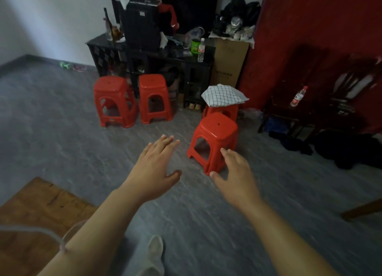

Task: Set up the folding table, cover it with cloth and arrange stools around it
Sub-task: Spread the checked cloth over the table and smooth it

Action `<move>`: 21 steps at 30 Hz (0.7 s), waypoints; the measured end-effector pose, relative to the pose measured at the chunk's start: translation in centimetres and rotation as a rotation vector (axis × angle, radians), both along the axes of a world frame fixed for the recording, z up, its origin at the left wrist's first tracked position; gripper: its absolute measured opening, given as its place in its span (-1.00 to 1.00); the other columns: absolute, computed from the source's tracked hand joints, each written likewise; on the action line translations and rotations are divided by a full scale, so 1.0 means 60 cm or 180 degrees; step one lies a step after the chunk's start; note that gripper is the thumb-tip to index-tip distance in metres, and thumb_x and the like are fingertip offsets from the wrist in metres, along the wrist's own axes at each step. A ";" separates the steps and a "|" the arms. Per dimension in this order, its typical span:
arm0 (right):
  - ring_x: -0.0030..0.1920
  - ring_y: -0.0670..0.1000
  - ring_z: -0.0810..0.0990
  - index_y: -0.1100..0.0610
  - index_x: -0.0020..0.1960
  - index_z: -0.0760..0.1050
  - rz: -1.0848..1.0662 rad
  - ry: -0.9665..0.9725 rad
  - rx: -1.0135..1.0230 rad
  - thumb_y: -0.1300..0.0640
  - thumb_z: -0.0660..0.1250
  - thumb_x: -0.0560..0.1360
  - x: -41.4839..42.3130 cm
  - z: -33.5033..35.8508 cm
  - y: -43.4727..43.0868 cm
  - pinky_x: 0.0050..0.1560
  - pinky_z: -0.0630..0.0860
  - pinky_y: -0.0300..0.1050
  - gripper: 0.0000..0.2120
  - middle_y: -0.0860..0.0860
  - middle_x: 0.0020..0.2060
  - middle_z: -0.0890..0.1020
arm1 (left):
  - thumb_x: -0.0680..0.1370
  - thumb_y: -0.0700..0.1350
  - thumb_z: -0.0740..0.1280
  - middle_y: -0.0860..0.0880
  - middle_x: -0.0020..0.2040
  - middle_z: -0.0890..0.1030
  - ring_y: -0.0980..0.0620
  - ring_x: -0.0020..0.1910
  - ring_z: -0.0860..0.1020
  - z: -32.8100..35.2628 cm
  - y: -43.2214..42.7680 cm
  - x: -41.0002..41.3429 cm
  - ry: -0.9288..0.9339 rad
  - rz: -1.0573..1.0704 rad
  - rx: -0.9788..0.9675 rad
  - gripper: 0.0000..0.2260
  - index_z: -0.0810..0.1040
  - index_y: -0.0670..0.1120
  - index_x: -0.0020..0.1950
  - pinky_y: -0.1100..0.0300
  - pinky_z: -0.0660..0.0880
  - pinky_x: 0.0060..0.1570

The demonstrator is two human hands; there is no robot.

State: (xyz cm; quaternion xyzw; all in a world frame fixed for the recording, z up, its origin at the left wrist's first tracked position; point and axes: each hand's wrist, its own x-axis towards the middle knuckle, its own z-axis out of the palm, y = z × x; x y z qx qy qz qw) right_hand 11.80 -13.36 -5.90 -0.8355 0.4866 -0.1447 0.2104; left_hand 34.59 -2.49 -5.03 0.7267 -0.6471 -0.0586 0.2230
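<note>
Several red plastic stools stand on the grey floor. Two of them [114, 101] [154, 97] sit side by side by the dark cabinet. A nearer red stool [215, 139] stands in front of another red stool [222, 112] that carries a folded white checked cloth [224, 95]. The brown wooden table top [35, 209] shows at the lower left. My left hand [156, 166] and my right hand [235, 176] reach forward, fingers spread, holding nothing; the right hand is just in front of the nearer stool.
A dark cabinet [148, 54] piled with a black case, bottles and clutter lines the back wall, with a cardboard box [229, 62] beside it. A dark wooden chair [322, 102] holding a bottle and dark clothes on the floor stand at the right, by the red wall.
</note>
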 end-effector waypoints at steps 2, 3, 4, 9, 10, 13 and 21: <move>0.59 0.06 0.12 -0.01 0.62 0.15 0.0034 0.0103 -0.0016 -0.14 0.38 0.53 0.044 0.000 -0.035 0.57 0.13 0.07 -0.25 0.04 0.59 0.22 | 0.53 0.13 0.38 0.02 0.64 0.17 0.04 0.64 0.00 -0.016 -0.045 0.035 0.0022 -0.0058 -0.0015 -0.26 0.16 0.02 0.63 -0.05 0.01 0.60; 0.59 0.05 0.10 -0.02 0.62 0.14 0.0024 0.0159 0.0005 -0.16 0.36 0.54 0.066 0.000 -0.054 0.57 0.12 0.08 -0.25 0.03 0.59 0.20 | 0.53 0.13 0.38 0.02 0.64 0.17 0.04 0.64 0.01 -0.022 -0.068 0.052 0.0036 -0.0107 -0.0009 -0.26 0.16 0.02 0.63 -0.05 0.02 0.60; 0.59 0.04 0.09 -0.03 0.62 0.13 -0.0003 0.0185 0.0028 -0.17 0.35 0.54 0.089 -0.001 -0.073 0.57 0.12 0.08 -0.25 0.01 0.60 0.19 | 0.53 0.13 0.38 0.01 0.64 0.17 0.04 0.64 0.01 -0.027 -0.092 0.071 0.0062 -0.0150 -0.0005 -0.27 0.17 0.01 0.63 -0.05 0.02 0.60; 0.56 0.05 0.17 0.01 0.60 0.20 -0.0265 0.0186 0.0079 -0.18 0.37 0.51 0.193 0.004 -0.167 0.54 0.19 0.06 -0.25 0.02 0.56 0.27 | 0.53 0.13 0.36 0.01 0.63 0.18 0.02 0.64 0.03 -0.035 -0.206 0.173 0.0093 -0.0303 0.0099 -0.27 0.17 0.01 0.63 -0.08 0.05 0.59; 0.55 0.05 0.18 0.02 0.60 0.21 -0.0296 0.0137 0.0086 -0.17 0.37 0.52 0.205 0.009 -0.178 0.54 0.19 0.06 -0.26 0.02 0.55 0.28 | 0.54 0.13 0.36 0.01 0.63 0.18 0.02 0.64 0.03 -0.032 -0.223 0.187 0.0099 -0.0316 0.0093 -0.28 0.16 0.01 0.63 -0.07 0.03 0.60; 0.55 0.05 0.19 0.03 0.59 0.23 -0.0391 0.0105 0.0093 -0.15 0.38 0.52 0.240 0.021 -0.231 0.54 0.19 0.06 -0.28 0.03 0.54 0.30 | 0.55 0.12 0.36 0.01 0.64 0.18 0.03 0.64 0.03 -0.022 -0.294 0.227 0.0101 -0.0391 0.0092 -0.29 0.17 0.01 0.64 -0.01 -0.01 0.59; 0.54 0.06 0.22 0.03 0.58 0.26 -0.0619 0.0119 0.0351 -0.12 0.40 0.52 0.298 -0.012 -0.424 0.52 0.23 0.07 -0.30 0.05 0.53 0.31 | 0.55 0.11 0.36 0.02 0.63 0.18 0.04 0.64 0.02 -0.054 -0.507 0.292 0.0200 -0.0447 0.0259 -0.30 0.16 0.03 0.63 -0.04 0.02 0.60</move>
